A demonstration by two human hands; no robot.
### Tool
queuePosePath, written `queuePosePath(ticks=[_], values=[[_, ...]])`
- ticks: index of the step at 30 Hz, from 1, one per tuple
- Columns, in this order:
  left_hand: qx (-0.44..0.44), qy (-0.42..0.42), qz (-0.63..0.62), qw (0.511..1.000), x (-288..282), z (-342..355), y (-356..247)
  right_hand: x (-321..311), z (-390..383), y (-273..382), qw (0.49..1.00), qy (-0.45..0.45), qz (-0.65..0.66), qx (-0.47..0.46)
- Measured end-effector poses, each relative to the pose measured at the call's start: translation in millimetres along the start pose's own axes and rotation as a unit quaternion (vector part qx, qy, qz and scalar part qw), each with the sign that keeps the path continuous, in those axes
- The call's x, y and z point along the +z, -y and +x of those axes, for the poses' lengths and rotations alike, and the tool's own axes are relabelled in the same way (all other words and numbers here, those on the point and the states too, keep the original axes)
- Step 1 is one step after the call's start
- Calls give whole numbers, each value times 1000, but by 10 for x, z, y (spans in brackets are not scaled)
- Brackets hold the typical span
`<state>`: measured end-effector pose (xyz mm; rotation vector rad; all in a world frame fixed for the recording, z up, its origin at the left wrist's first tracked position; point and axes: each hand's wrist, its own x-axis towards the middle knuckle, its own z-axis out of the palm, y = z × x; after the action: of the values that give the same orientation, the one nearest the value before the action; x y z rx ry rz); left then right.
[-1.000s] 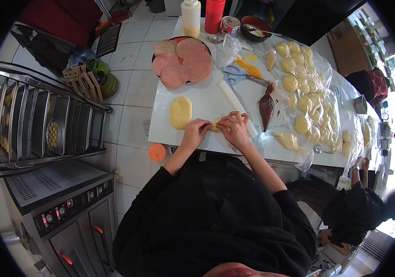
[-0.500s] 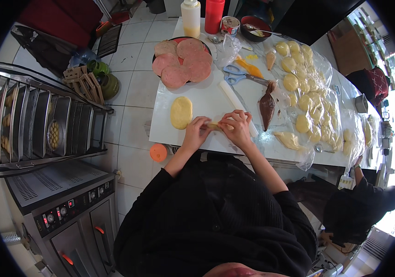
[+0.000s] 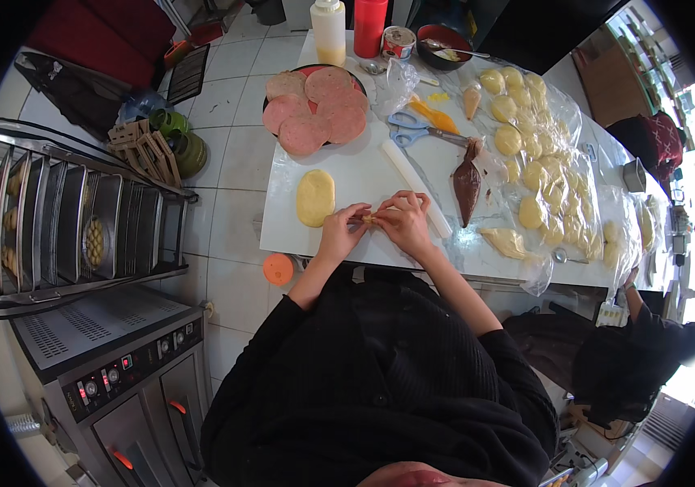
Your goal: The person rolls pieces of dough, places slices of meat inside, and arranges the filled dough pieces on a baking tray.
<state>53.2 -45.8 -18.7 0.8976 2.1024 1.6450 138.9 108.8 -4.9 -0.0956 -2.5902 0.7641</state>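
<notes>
Yellow dough (image 3: 369, 220) — small, uneven — is pinched by the left grip (image 3: 343, 231) and right grip (image 3: 405, 223).

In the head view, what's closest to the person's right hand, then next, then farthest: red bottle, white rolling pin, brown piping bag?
From the right hand:
1. White rolling pin, close beside it
2. Brown piping bag, farther right
3. Red bottle, far ahead, slightly left

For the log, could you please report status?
Left hand, right hand: pinching dough piece. Dough oval beside left hand. White rod close beside right hand.
</notes>
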Motion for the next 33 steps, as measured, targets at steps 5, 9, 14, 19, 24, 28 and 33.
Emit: queuePosePath(ticks=[5, 9, 14, 19, 24, 28, 33], values=[[39, 4, 64, 997, -17, -6, -44, -146, -19, 16, 1000, -7, 5, 13], [143, -15, 168, 975, 57, 48, -82, -178, -55, -137, 1000, -7, -11, 21], [101, -24, 178, 979, 97, 48, -5, -212, -22, -122, 999, 18, -28, -9], [142, -53, 182, 971, 167, 70, -129, -298, -70, -135, 1000, 10, -16, 24], [110, -35, 184, 976, 172, 92, -84, -317, -95, -209, 999, 36, -38, 9], [156, -68, 150, 974, 270, 106, -171, -444, -88, -212, 999, 3, -32, 17], [133, -16, 203, 970, 313, 145, -92, -383, -108, -304, 999, 14, -44, 14]])
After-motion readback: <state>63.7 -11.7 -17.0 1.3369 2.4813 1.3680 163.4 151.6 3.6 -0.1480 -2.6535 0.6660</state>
